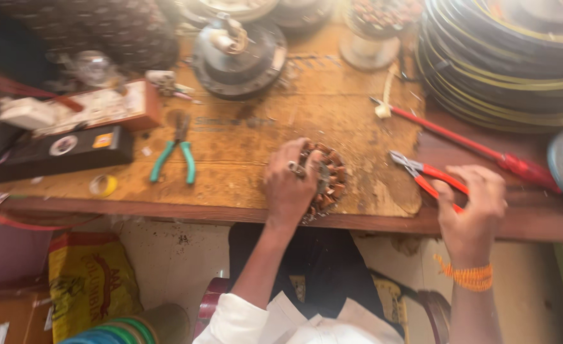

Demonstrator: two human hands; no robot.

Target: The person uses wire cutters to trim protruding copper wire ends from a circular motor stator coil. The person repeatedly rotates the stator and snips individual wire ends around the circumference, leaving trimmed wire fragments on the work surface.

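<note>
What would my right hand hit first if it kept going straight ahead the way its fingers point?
Probably the red-handled pliers: the right hand is already at their handles, fingers pointing up-left. The picture is blurred, so contact is unclear.

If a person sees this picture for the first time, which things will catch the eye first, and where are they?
At the front edge of the wooden bench, the left hand rests on a round copper-wound coil. To its right, the right hand grips red-handled pliers. Green-handled pliers lie further left, and a long red screwdriver lies behind the right hand.
</note>
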